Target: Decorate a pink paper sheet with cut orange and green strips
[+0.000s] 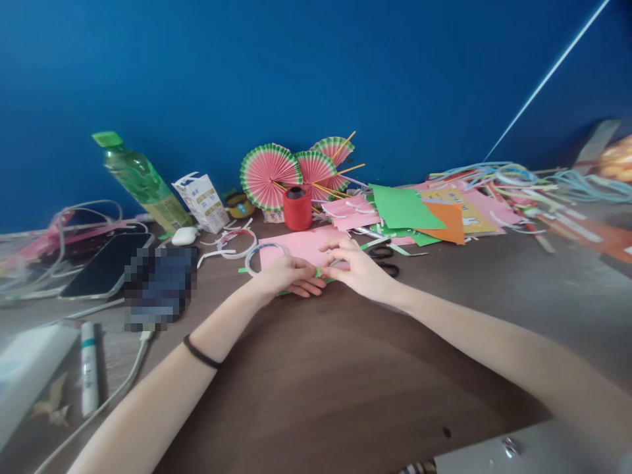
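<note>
Deep blue wall (247, 66) backs a brown wooden desk (320, 368) strewn with craft scraps. In front of the red thread spool (297, 209), the left hand (291, 276) lies palm-down with its fingers loosely bent, pressing on the near edge of a pink paper sheet (301, 245) rather than gripping it. Touching it fingertip to fingertip, the right hand (358, 270) pinches the same edge between thumb and fingers, where a green strip (281, 293) peeks out.

This looks like a fold or a strip being set along that edge. The next move calls for keeping the edge lined up while pressure runs along it.

Left of the sheet, still before the spool, lies a clear tape ring (248, 263); to the spool's right front are black scissors (384, 260). Behind the spool stand watermelon paper fans (269, 174), to its right loose coloured sheets (405, 207), and far to its left a green bottle (143, 181).

The hands hide the seam itself, so I cannot tell whether the strip is stuck down. A blurred patch covers something left of the tape ring.
</note>
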Motion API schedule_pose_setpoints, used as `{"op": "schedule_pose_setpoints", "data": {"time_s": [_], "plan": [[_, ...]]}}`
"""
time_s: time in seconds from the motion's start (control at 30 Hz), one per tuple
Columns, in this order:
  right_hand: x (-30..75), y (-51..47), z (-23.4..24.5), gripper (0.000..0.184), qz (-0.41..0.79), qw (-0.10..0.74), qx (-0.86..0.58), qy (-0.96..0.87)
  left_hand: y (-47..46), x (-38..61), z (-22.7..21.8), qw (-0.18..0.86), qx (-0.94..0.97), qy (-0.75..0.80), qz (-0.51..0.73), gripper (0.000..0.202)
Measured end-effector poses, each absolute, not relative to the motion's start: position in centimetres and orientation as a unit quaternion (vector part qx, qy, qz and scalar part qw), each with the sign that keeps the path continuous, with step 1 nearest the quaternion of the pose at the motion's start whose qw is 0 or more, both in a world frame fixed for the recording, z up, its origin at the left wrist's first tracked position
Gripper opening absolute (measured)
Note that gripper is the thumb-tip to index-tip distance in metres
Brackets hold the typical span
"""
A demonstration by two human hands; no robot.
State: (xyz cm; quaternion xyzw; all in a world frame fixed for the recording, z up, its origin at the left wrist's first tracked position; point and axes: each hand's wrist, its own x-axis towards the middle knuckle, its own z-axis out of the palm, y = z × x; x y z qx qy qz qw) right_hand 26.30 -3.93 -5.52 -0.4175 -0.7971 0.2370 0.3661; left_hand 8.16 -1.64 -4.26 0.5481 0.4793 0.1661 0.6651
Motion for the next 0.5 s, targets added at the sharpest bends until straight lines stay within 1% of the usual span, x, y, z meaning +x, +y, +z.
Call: {"op": "schedule_pose_setpoints", "data": {"time_s": [0.17,0.27,0.5], "plan": [[26.02,-3.70,-6.65,0.004,0.250,0.380,-0.432,-0.779,-1.61,8.06,-4.36,0.676,0.548,0.468,0.157,0.023],[26.00,-3.70,-6.67,0.005,0.244,0.385,-0.430,-0.779,-1.64,8.07,-4.47,0.678,0.551,0.462,0.154,0.026],[26.05,-3.70,-6.65,0.006,0.223,0.384,-0.418,-0.793,-1.92,8.17,-4.16,0.686,0.537,0.464,0.162,0.026]]}}
